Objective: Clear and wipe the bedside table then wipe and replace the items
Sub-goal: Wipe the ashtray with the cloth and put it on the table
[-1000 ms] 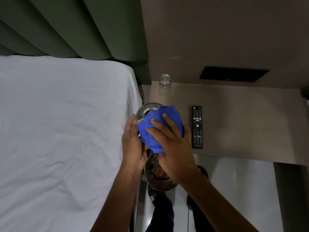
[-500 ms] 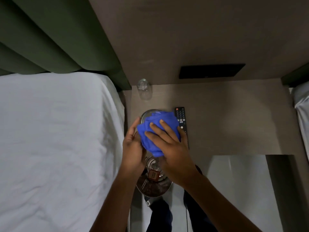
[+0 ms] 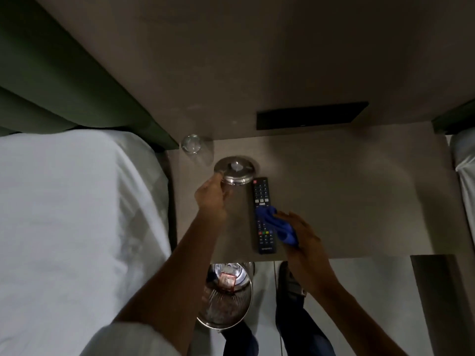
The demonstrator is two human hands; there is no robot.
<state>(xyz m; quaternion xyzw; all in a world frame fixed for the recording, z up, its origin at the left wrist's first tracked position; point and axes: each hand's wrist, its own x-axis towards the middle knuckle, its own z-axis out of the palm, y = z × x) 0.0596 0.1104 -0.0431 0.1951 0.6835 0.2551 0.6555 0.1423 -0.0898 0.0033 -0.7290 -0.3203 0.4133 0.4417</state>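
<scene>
My left hand (image 3: 211, 199) grips the side of a steel-lidded jar (image 3: 236, 169) that stands on the brown bedside table (image 3: 347, 191), near its left rear. A black remote (image 3: 264, 214) lies just right of the jar. My right hand (image 3: 303, 235) holds a bunched blue cloth (image 3: 279, 226) that rests over the remote's right edge. A clear drinking glass (image 3: 191, 144) stands in the table's back left corner.
A white bed (image 3: 77, 214) runs along the left, with a green headboard (image 3: 64, 80) behind it. A round steel bin (image 3: 226, 296) with a red packet inside stands on the floor below the table's front edge, beside my feet. A dark wall panel (image 3: 311, 114) sits above the table.
The blue cloth has come off the jar's lid and moved right with my right hand onto the remote. My left hand still holds the jar, which now stands further back on the table.
</scene>
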